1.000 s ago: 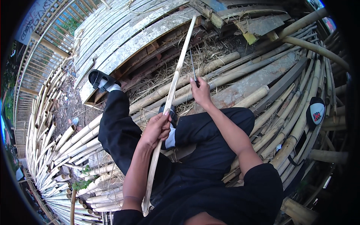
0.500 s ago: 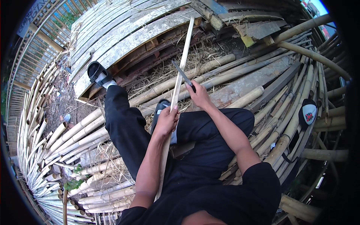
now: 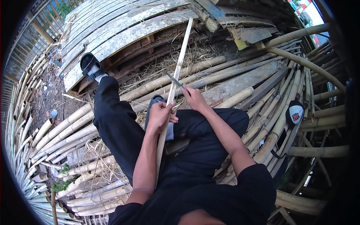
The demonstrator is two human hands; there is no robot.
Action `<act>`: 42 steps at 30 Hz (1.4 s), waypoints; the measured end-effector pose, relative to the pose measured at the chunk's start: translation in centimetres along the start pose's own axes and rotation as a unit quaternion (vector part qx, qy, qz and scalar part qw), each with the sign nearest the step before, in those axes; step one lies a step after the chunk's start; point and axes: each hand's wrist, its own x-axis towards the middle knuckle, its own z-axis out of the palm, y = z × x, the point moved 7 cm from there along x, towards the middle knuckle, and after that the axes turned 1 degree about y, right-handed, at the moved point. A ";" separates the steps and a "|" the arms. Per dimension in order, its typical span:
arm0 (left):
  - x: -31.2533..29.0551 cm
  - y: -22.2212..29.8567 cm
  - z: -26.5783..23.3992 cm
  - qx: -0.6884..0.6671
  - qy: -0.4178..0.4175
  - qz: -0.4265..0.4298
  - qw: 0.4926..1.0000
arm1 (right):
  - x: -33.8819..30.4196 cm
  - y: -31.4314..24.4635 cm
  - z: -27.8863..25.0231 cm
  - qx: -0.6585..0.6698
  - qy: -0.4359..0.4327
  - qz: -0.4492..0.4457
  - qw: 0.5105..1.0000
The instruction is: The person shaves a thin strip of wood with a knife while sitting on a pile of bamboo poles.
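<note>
A long, pale bamboo strip (image 3: 181, 58) slants up from my lap, its far end resting at the edge of a wooden pallet. My left hand (image 3: 160, 115) is closed around its lower middle, just above my bent knee. In my right hand (image 3: 194, 98) is a knife, its handle mostly hidden by the fingers. The knife's narrow grey blade (image 3: 174, 80) crosses the strip a little beyond my left hand and appears to touch it.
The weathered pallet (image 3: 112, 39) lies ahead, with my sandalled left foot (image 3: 92, 66) on its edge. Bamboo poles (image 3: 80, 120) are heaped left and right. Broken boards (image 3: 253, 32) lie at the far right. A black-and-white cap (image 3: 294, 114) rests on poles at right.
The knife has come down along the strip, closer to my left hand. My left hand's fingers have loosened slightly around the strip. The whole view has shifted a little.
</note>
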 end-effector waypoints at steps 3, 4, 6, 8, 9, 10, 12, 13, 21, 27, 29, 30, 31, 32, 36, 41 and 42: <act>0.0 -1.0 -0.2 -0.014 -0.039 0.029 0.999 | 0.1 0.0 0.4 -0.005 -0.006 0.016 1.000; -0.2 -0.9 -0.1 -0.014 -0.057 0.053 0.997 | 0.1 -0.2 0.4 -0.003 -0.005 0.019 1.000; -1.7 -0.2 0.2 0.014 -0.072 0.010 0.997 | -0.2 -0.2 0.4 -0.005 -0.004 0.025 1.000; -2.8 0.1 0.3 0.110 -0.092 -0.032 0.989 | -0.5 -0.1 0.5 0.022 0.004 0.044 0.999; -2.3 -0.4 0.3 0.089 -0.086 -0.006 0.992 | -0.7 -0.2 0.6 0.019 0.001 0.043 0.999; -2.2 -0.6 0.4 0.085 -0.086 -0.006 0.993 | -1.0 -0.5 0.5 0.037 0.002 0.018 0.999; -2.0 -0.6 0.7 0.020 -0.074 -0.015 0.997 | -1.4 -1.1 0.5 0.053 -0.001 -0.008 0.999; -2.2 -0.5 0.7 0.005 -0.047 -0.022 0.999 | -1.6 -1.2 0.7 0.046 -0.016 0.000 0.999; -2.0 0.0 1.6 0.066 -0.043 -0.009 0.997 | -1.9 -1.2 1.5 -0.105 -0.067 0.107 0.986; -0.6 -1.1 1.2 0.057 -0.058 -0.008 0.997 | -1.5 -1.7 2.0 -0.114 -0.052 0.089 0.988; -0.5 -1.2 1.3 0.064 -0.046 -0.010 0.997 | -1.2 -1.8 2.2 -0.122 -0.050 0.079 0.988; -0.6 -1.2 1.3 0.038 -0.046 -0.007 0.998 | -1.0 -1.6 2.4 -0.120 -0.055 0.106 0.986; -0.6 -1.1 1.4 0.012 -0.046 -0.005 0.999 | -0.7 -1.4 2.6 -0.119 -0.059 0.133 0.982; -0.7 -1.0 1.4 0.012 -0.048 -0.007 0.999 | -0.3 -1.2 3.0 -0.120 -0.059 0.135 0.982; -0.6 -0.6 1.1 -0.007 -0.022 -0.016 1.000 | 0.6 -0.8 3.6 -0.119 -0.037 0.118 0.985; -0.3 -0.9 0.6 0.007 -0.002 -0.015 1.000 | 1.9 -0.5 2.9 -0.168 0.018 0.138 0.976; -0.3 -0.8 0.6 -0.005 -0.004 -0.021 1.000 | 2.1 -0.5 2.9 -0.166 0.018 0.140 0.976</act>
